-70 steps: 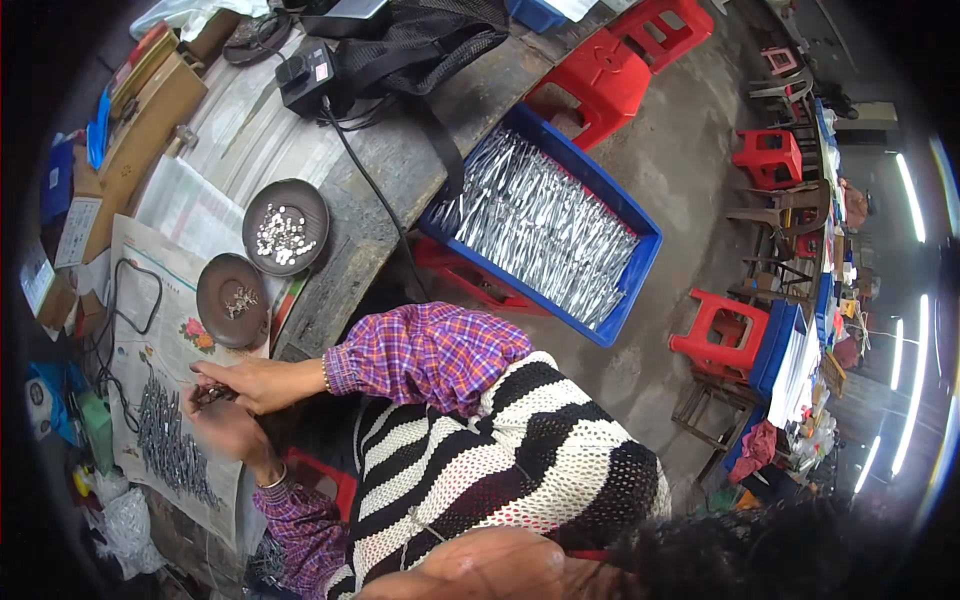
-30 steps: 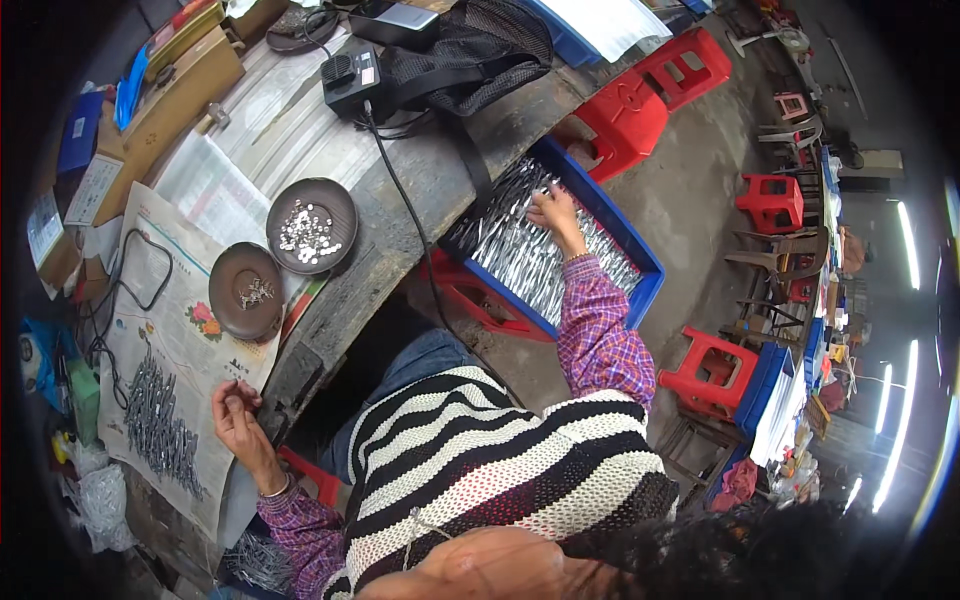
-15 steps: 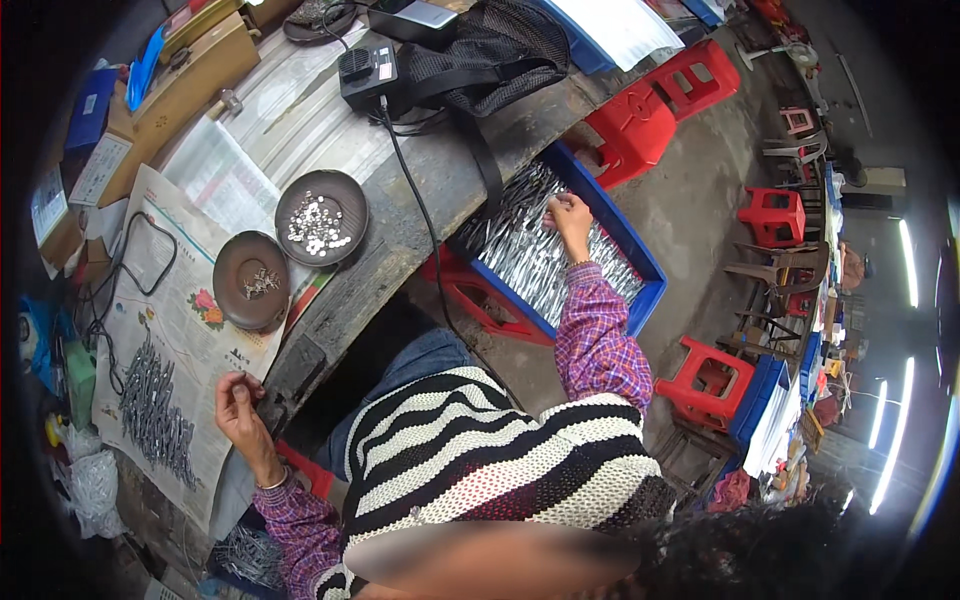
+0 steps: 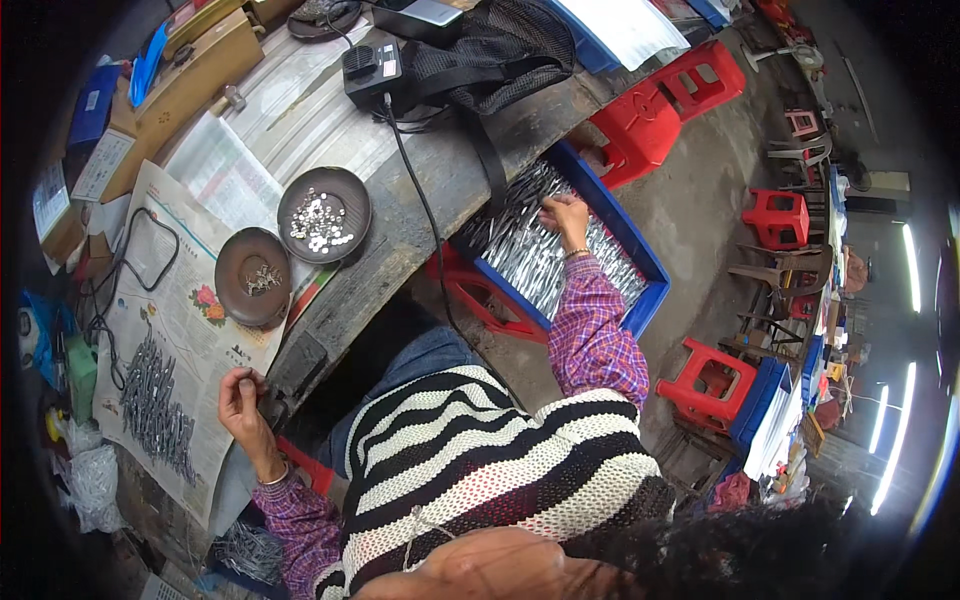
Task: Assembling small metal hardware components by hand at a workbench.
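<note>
My right hand (image 4: 567,217) is over the blue tray (image 4: 654,297) to the right of the bench. Its fingers pinch downward onto thin, silvery metal pieces (image 4: 535,262) that fill the tray; which piece lies between the fingertips is hidden. Near the bench's front edge, my left hand (image 4: 243,408) is raised with loosely curled, parted fingers and nothing visible in it. Beyond it on a newspaper (image 4: 135,305) lies a row of dark grey metal pieces (image 4: 158,405). Two round brown dishes stand close by: one dish (image 4: 235,300) holds small brassy parts, the other dish (image 4: 358,235) small silvery ones.
A black cable (image 4: 420,190) runs from a black box (image 4: 370,72) over the bench edge. A black mesh bag (image 4: 510,55) lies at the back. Red stools (image 4: 640,130) stand around the tray, one partly under it. Cardboard boxes (image 4: 190,90) line the far left.
My right hand has shifted slightly left over the metal pieces, its fingers staying low. The left hand stays near the bench edge, its fingers turned a little.
</note>
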Demonstrator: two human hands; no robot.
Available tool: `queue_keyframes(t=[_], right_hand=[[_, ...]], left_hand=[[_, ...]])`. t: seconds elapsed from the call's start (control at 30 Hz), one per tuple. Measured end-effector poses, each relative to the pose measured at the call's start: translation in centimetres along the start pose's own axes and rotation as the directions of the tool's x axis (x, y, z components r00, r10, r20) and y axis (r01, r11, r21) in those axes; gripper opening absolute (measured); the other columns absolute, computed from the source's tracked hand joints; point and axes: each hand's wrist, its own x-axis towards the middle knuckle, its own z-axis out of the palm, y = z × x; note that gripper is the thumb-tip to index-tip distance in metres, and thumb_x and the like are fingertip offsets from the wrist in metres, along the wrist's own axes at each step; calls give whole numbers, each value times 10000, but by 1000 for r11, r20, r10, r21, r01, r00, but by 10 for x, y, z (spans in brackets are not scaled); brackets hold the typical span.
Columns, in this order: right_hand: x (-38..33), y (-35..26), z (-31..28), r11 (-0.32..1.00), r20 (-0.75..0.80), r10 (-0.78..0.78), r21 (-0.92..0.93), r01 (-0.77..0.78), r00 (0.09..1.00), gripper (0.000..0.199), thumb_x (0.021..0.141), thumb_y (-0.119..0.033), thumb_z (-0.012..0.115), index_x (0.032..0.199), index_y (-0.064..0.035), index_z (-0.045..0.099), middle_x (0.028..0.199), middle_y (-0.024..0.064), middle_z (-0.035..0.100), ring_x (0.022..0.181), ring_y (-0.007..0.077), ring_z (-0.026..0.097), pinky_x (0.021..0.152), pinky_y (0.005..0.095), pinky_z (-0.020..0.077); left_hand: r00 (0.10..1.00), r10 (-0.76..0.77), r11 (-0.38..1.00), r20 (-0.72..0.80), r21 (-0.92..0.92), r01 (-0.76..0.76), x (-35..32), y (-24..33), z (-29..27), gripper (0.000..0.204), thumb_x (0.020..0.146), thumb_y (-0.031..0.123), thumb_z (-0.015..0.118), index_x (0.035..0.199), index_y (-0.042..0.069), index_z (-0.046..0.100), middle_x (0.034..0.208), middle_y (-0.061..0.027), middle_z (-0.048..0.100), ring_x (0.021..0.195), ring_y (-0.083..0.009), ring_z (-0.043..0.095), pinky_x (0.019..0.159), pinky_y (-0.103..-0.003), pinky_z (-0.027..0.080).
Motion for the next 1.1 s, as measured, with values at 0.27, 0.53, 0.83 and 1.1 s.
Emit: queue_keyframes(t=[0.27,0.53,0.83,1.1], right_hand=[[-11,-18,5,988,-58,-134,68,138,989,295,755,-138,698,922,68,567,718,93,617,552,130,599,499,237,517],[-1,-32,25,976,-51,-217,-20,217,975,193,753,-64,620,903,51,582,685,51,582,536,119,573,478,257,516],[-7,-15,3,974,-35,-212,-82,209,977,239,799,-162,661,932,36,644,724,78,649,571,119,621,513,222,521],[-2,7,5,962,44,-108,-246,115,993,225,765,-150,659,816,69,656,639,107,643,535,162,647,469,259,529]], left_hand=[[1000,1,1000,0,-9,-1,0,-1,0,87,903,86,537,940,14,569,799,-41,554,697,-113,492,640,-231,391],[999,28,999,20,-21,-27,1,-7,-4,100,906,100,545,942,11,572,792,-41,553,698,-116,493,642,-233,393],[1000,4,1000,7,-5,-4,1,-2,-2,114,905,120,555,947,17,576,805,-43,569,720,-117,517,652,-229,400],[1000,17,1000,15,18,-17,0,-1,1,120,904,129,558,945,18,575,804,-43,564,713,-115,510,647,-232,400]])
